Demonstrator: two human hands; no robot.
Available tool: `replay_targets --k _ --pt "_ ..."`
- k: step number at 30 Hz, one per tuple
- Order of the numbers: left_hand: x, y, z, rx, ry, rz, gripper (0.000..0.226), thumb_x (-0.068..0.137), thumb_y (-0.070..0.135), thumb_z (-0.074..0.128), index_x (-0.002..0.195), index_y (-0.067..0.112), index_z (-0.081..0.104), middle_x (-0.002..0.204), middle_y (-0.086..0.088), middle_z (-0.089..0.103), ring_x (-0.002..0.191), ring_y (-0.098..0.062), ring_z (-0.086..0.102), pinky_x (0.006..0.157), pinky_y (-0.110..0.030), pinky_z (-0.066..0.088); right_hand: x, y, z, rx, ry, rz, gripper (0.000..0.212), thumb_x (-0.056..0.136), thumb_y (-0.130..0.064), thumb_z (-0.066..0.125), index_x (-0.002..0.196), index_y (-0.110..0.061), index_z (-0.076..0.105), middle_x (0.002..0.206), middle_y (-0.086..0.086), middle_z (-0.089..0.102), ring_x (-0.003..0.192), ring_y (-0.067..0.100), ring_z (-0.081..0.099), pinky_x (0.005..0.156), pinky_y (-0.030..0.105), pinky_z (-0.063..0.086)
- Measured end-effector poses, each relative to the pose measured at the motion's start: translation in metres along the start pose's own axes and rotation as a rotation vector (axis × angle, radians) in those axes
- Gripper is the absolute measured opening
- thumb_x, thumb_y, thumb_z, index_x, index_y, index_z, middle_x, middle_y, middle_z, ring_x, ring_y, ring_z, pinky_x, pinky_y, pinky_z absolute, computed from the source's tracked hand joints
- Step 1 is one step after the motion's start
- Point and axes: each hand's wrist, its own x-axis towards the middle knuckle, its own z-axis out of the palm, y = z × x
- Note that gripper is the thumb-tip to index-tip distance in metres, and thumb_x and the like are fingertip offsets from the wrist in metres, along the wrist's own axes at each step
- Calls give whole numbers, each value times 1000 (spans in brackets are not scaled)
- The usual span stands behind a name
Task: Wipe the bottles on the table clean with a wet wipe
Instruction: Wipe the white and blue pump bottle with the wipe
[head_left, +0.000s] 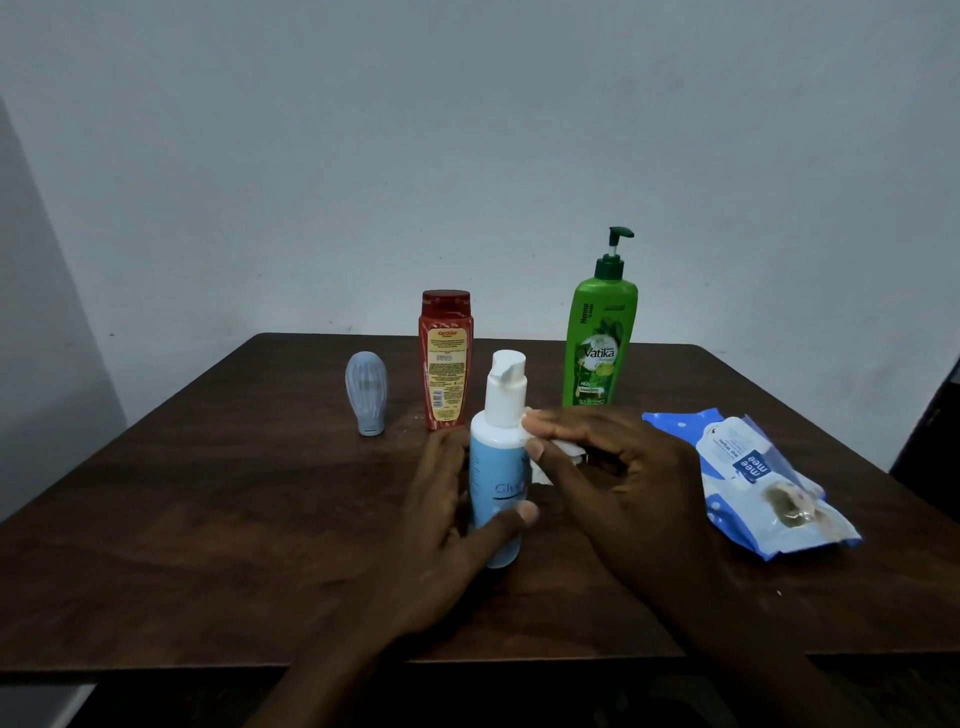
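Plain grey wall (467, 130) behind.

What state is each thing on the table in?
Blue-white bottle: upright, gripped by left hand.
Wet wipe: pinched in right hand, against that bottle.
Red bottle: upright, cap closed.
Green pump bottle: upright.
Grey bottle: standing on its cap.
Wipes pack: lying flat.

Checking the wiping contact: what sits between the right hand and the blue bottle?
A white wet wipe, pinched by the right hand against the side of the blue bottle; the head view shows it.
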Motion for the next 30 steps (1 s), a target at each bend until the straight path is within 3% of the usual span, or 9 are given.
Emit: replay_targets --k 3,5,9,11,13,19,22,26,30 --pt "4 0 3 117 119 17 47 81 48 76 122 32 61 114 15 57 109 -8 61 83 -34 58 1 -2 0 95 -23 121 19 87 -10 76 103 -18 78 105 -16 73 102 -2 68 83 15 55" --pt "4 -3 2 126 139 6 45 82 45 79 121 29 63 113 15 59 107 -7 62 81 -37 59 4 -3 0 128 -47 191 20 88 -10 73 102 -24 76 104 -20 72 101 -5 67 80 11 54" --pt "1 -1 -1 74 137 -37 61 77 37 83 131 34 54 121 22 63 110 2 62 82 -21 58 20 0 0 175 -141 273 26 90 -5 69 102 -28 74 100 -21 74 98 -7 67 78 7 50" --pt "-1 0 -4 28 130 -64 62 75 35 83 127 36 51 118 30 62 109 7 62 79 -12 54 29 3 1 216 -184 321 30 90 -3 69 105 -29 70 102 -15 75 97 -2 69 81 17 54" --pt "-2 1 -7 -7 103 -79 59 76 32 82 127 33 52 118 29 64 109 6 63 81 -12 53 38 8 3 240 -232 374 35 89 -4 69 108 -33 64 102 -7 75 96 4 70 84 30 58" --pt "-4 0 -12 -74 -26 -77 52 88 34 76 135 33 53 130 19 65 120 -3 62 96 -31 56 64 15 18 515 -507 559 40 95 11 50 122 -18 58 114 29 68 109 41 67 98 52 52" --pt "-6 -1 -12 -75 -51 -80 57 87 45 69 139 32 51 134 15 63 124 -6 60 99 -40 55 69 19 21 651 -565 647 47 91 16 44 134 -3 52 123 38 59 111 46 61 103 54 45" --pt "-7 -2 -10 -73 -40 -60 57 88 45 66 140 30 49 135 15 63 124 -6 60 100 -41 54 58 21 19 690 -463 630 38 93 10 53 127 -7 59 117 28 68 111 38 67 99 49 52" --pt "-5 -3 -9 -81 -51 -59 52 93 37 65 141 30 48 135 15 62 124 -5 60 101 -36 54 37 5 11 579 -138 546 28 90 4 65 106 -18 71 105 1 78 101 18 73 82 30 57"
